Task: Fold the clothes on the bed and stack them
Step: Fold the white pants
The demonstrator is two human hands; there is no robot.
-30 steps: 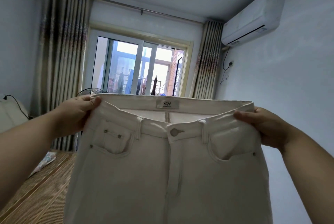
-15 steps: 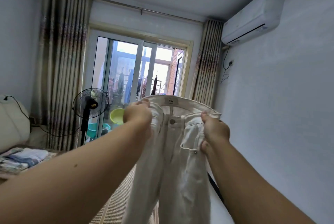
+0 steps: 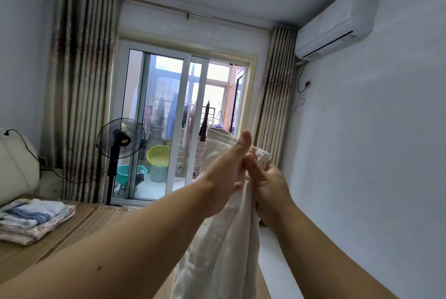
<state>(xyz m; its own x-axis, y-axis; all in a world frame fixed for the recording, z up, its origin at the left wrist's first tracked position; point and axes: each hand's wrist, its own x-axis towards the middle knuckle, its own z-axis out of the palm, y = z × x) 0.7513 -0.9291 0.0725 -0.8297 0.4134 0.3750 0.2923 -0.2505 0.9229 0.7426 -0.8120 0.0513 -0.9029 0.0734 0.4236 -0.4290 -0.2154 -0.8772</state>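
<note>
Where the two hands meet, raised in front of the person, a pair of white trousers (image 3: 224,238) hangs between them, folded lengthwise so the legs drop together below the wrists and out of the bottom of the view. The left hand (image 3: 226,173) lies against the near side of the cloth just under the waistband, its thumb pointing straight up and its fingers curled round the fabric's edge. The right hand (image 3: 270,187) touches it from the other side, fingers clenched on the bunched waistband. The top of the waistband stands up just above both hands.

Far to the left of the hands and lower, a stack of folded clothes (image 3: 31,219) sits on the bed (image 3: 79,228), which has a woven mat on it. Beyond the hands, a standing fan (image 3: 120,139) is to the left in front of a sliding door (image 3: 185,117), with a yellow basin (image 3: 158,155) behind the glass. High to the right of the hands, an air conditioner (image 3: 337,23) is fixed on the wall.
</note>
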